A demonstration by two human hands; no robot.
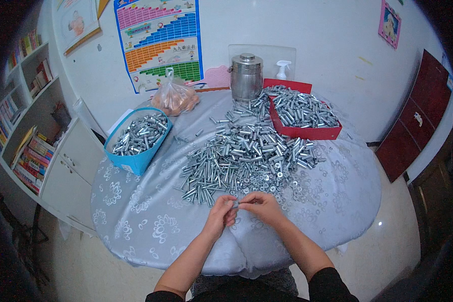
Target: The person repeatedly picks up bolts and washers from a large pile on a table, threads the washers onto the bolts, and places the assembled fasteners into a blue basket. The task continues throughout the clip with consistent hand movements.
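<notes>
My left hand (221, 214) and my right hand (260, 205) meet over the near part of the round table (151, 221), fingertips pinched together on a small metal bolt (236, 204) held between them. Just beyond the hands lies a big heap of silver bolts and sleeves (246, 151), with loose washers (292, 183) scattered along its near right side. Which hand carries most of the bolt is hard to tell.
A blue box (136, 138) full of metal parts stands at the left, a red tray (302, 118) of parts at the back right. Behind are a steel canister (246, 75), a spray bottle (283, 69) and a plastic bag (175, 98). A white cabinet (68, 171) stands left.
</notes>
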